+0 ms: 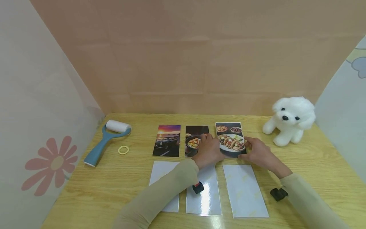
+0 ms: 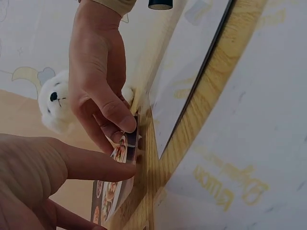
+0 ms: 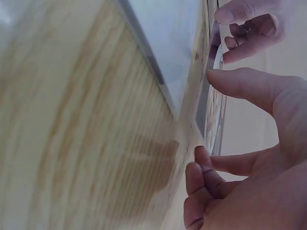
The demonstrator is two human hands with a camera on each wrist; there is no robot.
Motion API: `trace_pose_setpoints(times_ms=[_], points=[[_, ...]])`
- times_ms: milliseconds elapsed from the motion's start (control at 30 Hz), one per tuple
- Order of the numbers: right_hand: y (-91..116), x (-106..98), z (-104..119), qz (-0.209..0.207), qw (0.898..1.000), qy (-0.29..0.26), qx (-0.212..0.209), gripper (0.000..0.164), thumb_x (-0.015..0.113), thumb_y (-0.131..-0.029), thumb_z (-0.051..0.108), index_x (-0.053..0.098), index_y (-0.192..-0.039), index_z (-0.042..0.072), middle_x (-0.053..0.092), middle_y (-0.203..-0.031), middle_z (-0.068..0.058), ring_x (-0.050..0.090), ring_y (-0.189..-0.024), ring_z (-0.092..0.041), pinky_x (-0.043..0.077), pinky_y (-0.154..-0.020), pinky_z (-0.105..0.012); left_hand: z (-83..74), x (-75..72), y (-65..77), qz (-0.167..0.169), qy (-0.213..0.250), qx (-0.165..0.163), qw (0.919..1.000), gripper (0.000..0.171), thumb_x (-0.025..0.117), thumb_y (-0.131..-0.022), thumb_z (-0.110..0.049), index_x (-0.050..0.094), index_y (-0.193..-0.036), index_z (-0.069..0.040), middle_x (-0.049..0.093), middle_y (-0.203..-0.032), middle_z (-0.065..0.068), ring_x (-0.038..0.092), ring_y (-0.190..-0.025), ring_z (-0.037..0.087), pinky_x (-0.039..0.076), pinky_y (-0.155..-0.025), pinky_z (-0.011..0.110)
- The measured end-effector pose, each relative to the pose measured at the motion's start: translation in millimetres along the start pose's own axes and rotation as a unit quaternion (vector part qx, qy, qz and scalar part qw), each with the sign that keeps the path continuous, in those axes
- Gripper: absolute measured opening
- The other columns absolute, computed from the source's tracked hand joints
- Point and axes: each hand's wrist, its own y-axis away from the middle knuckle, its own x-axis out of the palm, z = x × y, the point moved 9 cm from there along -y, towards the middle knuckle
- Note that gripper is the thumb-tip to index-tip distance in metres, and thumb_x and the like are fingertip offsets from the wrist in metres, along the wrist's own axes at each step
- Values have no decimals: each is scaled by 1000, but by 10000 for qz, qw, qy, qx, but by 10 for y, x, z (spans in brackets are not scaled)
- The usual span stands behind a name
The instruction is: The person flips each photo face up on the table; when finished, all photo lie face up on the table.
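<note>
Two hands at work on a taco card [image 1: 229, 140], which serves as the landmark here. The card is on or just above the desk [image 1: 94, 190], between the left hand [image 1: 208, 151] and the right hand [image 1: 258, 154]. Each grip is closed on it: the left pinches its left side, the right its right side, with the thumbs by the edge nearest the person. Whether it lies fully flat cannot be told. To the left of the taco card lie a pan card [image 1: 192, 143], a car card [image 1: 166, 141], a yellow ring [image 1: 119, 150] and a lint roller [image 1: 105, 137]; to its right sits a plush dog [image 1: 291, 122]. Nearer the person than the taco card are three white sheets [image 1: 246, 190].

Possible faults: an uneven pull by the two grips could skew or bow the taco card, and slack thumb pressure could let it slip. The left hand, partly covering the pan card, could nudge it out of line. The left sleeve [image 1: 160, 194], if lowered, could drag two of the white sheets.
</note>
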Motion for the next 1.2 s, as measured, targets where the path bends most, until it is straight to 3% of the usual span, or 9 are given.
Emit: trace_pose_setpoints(times_ms=[100, 300, 533, 1000, 1133, 1200], points=[[-11, 36, -29, 104, 9999, 63, 97, 89, 88, -75, 28, 44, -138, -18, 66, -101, -13, 56, -94, -33, 35, -78, -68, -12, -7, 8, 28, -86, 115, 9999, 41, 85, -78, -44, 59, -66, -14, 53, -109, 10, 38, -107, 27, 36, -84, 35], [-8, 43, -25, 63, 9994, 296, 172, 87, 85, -76, 30, 45, -138, -16, 63, -106, -19, 57, -99, -41, 36, -77, -67, -26, 17, 10, 168, -250, 313, 9991, 36, 81, -81, -38, 58, -67, -14, 53, -118, 15, 37, -112, 29, 36, -86, 38], [-9, 40, -9, 97, 9984, 500, 240, 87, 83, -78, 35, 47, -138, -16, 57, -112, -26, 51, -105, -50, 35, -76, -63, -15, 22, 4, 237, -201, 269, 9992, 34, 82, -79, -34, 59, -63, -14, 50, -109, 12, 35, -109, 27, 33, -79, 35], [-1, 64, 4, 263, 9965, 741, 269, 86, 81, -82, 37, 45, -139, -17, 51, -119, -35, 46, -110, -56, 35, -76, -63, 23, 49, -6, 269, -169, 215, 9993, 37, 82, -79, -39, 57, -66, -15, 49, -115, 13, 35, -113, 28, 35, -85, 36], [12, 49, 13, 266, 9966, 720, 312, 81, 79, -84, 39, 49, -137, -15, 53, -118, -33, 49, -109, -53, 36, -77, -63, 30, 63, -12, 232, -157, 209, 9994, 38, 82, -78, -44, 59, -72, -15, 51, -118, 14, 36, -115, 28, 38, -88, 36], [19, 39, 10, 253, 9969, 676, 320, 81, 77, -86, 40, 47, -138, -15, 54, -118, -32, 51, -107, -52, 36, -78, -63, 31, 45, -3, 245, -142, 159, 9995, 41, 82, -78, -49, 64, -83, -13, 52, -120, 13, 38, -115, 27, 40, -91, 36]])
